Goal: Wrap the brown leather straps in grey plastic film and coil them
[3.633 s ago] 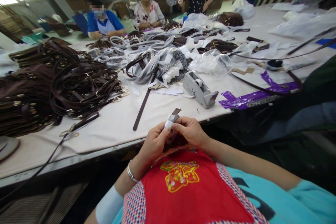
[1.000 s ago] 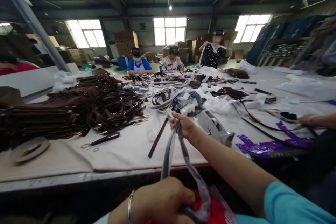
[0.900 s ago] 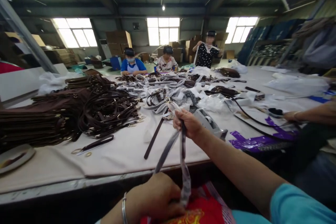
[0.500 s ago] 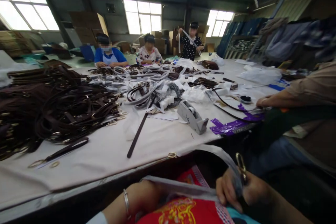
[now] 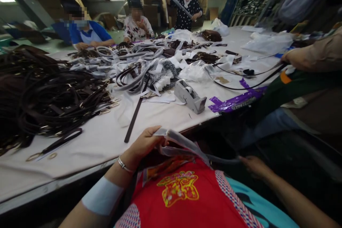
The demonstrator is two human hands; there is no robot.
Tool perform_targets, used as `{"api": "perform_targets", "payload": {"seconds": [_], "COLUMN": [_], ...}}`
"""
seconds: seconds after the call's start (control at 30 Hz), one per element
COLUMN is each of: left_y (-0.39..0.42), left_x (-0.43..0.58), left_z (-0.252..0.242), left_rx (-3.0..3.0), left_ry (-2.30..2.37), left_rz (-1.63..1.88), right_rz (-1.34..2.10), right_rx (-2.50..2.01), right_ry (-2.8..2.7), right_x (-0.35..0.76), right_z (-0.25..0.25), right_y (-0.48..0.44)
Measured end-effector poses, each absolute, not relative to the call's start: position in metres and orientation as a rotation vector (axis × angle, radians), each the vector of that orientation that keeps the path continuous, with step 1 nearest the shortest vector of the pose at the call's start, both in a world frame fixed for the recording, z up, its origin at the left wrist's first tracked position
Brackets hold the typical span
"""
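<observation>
My left hand [image 5: 146, 143], with a bracelet at the wrist, is closed around a strap in a translucent whitish wrapping [image 5: 187, 144], just off the table's front edge. The strap loops out of this hand and runs to the right across my lap. Down at the right, my right hand [image 5: 253, 165] pinches its far end; the fingertips are dim there. A red apron [image 5: 203, 188] with a yellow print lies under the strap. On the table beyond my left hand are a single dark brown strap [image 5: 133, 119] and a grey tape dispenser [image 5: 189, 96].
Dark brown straps with metal clasps [image 5: 61, 103] are heaped at the left. Wrapped straps [image 5: 139, 55] and clear plastic bags [image 5: 199, 73] cover the table's middle. A co-worker's arm [image 5: 310, 55] holds a dark strap at the right, near purple tape [image 5: 232, 103]. Several people work across the table.
My left hand has risen from my lap to the table's edge with the wrapped strap. My right hand has moved slightly right and up. The metal clasp beside it no longer shows. The view has tilted down.
</observation>
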State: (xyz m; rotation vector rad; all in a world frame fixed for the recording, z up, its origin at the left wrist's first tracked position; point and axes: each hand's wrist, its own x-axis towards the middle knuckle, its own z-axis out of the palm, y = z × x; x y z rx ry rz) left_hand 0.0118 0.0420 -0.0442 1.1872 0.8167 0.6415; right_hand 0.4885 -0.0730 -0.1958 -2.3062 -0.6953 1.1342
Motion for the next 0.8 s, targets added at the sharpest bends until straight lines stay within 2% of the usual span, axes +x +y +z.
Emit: {"api": "perform_targets", "payload": {"seconds": [0.07,0.17,0.27,0.37,0.47,0.57,0.67,0.8], "left_y": [0.038,0.031,0.028,0.031,0.033,0.031,0.029,0.03], "left_x": [0.018,0.034,0.044,0.044,0.038,0.032,0.023,0.0], "left_z": [-0.048,-0.054,-0.057,-0.057,-0.053,-0.049,-0.049,-0.05], "left_rx": [1.098,1.028,1.029,1.09,1.243,1.541,1.783,1.845], "left_ry": [0.829,0.86,0.898,0.917,0.943,0.907,0.887,0.888], "left_rz": [0.753,0.779,0.76,0.795,0.786,0.635,0.468,0.293], "right_rz": [0.993,0.876,0.976,1.343,1.593,1.624,1.44,0.947], "right_rx": [-2.31,-1.811,-1.269,-0.93,-0.905,-0.939,-1.068,-1.507], "right_ry": [-1.076,-1.641,-1.84,-1.932,-1.689,-1.318,-1.018,-0.689], "right_x": [0.461,0.398,0.329,0.278,0.26,0.28,0.335,0.444], "right_z": [-0.183,-0.14,-0.091,-0.057,-0.038,-0.027,-0.028,-0.054], "right_y": [-0.048,-0.006,0.026,0.036,0.03,0.025,0.03,0.04]}}
